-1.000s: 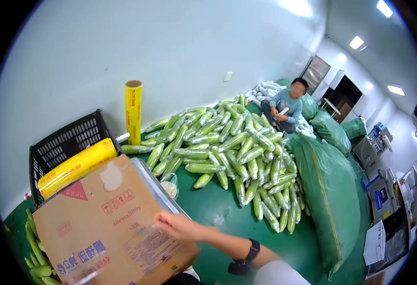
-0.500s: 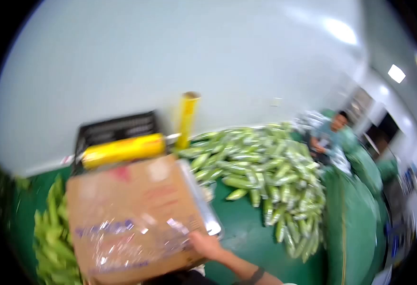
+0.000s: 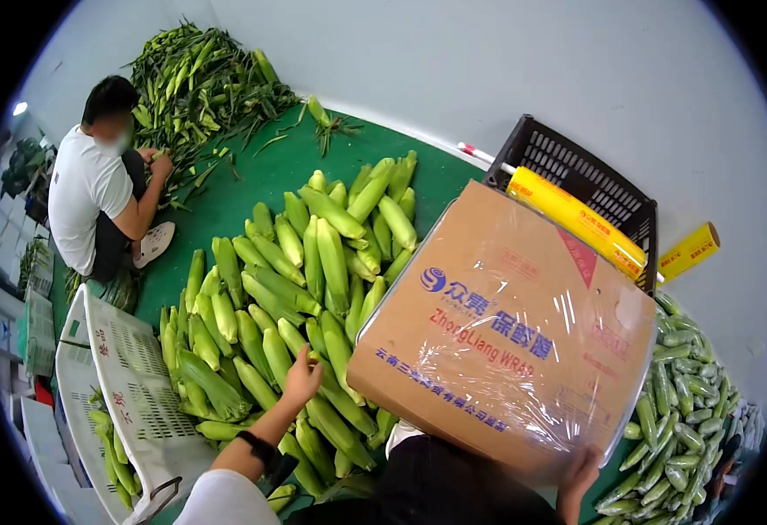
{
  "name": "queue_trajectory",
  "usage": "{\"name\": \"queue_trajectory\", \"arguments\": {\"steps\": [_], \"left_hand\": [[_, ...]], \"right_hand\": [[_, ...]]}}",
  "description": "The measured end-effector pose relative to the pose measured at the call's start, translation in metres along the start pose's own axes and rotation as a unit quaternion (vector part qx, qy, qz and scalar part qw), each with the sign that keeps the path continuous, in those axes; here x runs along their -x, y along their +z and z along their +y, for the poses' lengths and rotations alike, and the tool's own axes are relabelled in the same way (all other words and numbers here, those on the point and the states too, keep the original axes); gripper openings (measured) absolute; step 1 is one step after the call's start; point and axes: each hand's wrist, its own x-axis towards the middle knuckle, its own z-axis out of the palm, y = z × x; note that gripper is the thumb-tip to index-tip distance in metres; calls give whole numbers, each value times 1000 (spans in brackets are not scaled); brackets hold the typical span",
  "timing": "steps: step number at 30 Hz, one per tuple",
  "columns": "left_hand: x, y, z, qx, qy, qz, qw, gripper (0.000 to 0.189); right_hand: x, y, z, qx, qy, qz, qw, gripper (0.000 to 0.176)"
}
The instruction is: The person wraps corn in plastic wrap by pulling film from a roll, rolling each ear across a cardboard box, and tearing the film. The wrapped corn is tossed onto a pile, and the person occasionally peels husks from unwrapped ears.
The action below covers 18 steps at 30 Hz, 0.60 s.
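Observation:
My left hand [image 3: 302, 378] reaches over a heap of green corn ears [image 3: 270, 328], its fingers bent at one ear; whether they grip it is not clear. A dark band is on that wrist. My right hand [image 3: 581, 472] rests at the lower right edge of a cardboard box [image 3: 506, 341] covered in clear film, its fingers partly hidden. Behind the box, a yellow film roll [image 3: 576, 223] lies across a black crate [image 3: 576, 162]. To the right is a pile of wrapped corn [image 3: 676, 420].
A person in a white shirt [image 3: 90, 192] squats at the left by a pile of corn and husks [image 3: 200, 83]. White perforated crates [image 3: 130, 367] stand at the lower left. Another yellow roll [image 3: 691, 251] stands by the wall. The floor [image 3: 226, 210] is green.
The view has swung left, bringing the unwrapped corn heap and the person in white into sight. My left hand now shows over the corn; my right hand remains at the box.

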Motion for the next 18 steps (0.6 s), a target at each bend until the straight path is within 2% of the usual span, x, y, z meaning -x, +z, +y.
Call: {"name": "queue_trajectory", "arguments": {"steps": [2,5,8,9,12,14,16,18], "left_hand": [[-31,15,3,-17,-17,31,999,75],[-62,38,27,-321,4,28,947,91],[-80,37,27,-258,-57,-42,964,103],[-88,39,10,-212,-40,-29,976,106],[-67,25,-2,-19,82,62,995,91],[-33,-6,34,201,-30,-20,979,82],[0,-36,70,263,-68,17,962,72],[-3,-66,47,409,-23,-27,912,59]], "right_hand": [[-3,2,-11,3,-21,17,1000,4],[-4,1,-18,26,-25,11,999,4],[-3,-1,-18,7,8,-3,1000,5],[1,-1,-1,8,5,-2,1000,5],[-3,0,-14,26,-31,12,999,5],[-2,1,-12,43,-1,22,999,5],[-3,0,-13,48,-1,19,999,5],[-3,-4,-16,50,29,-14,998,5]]}}
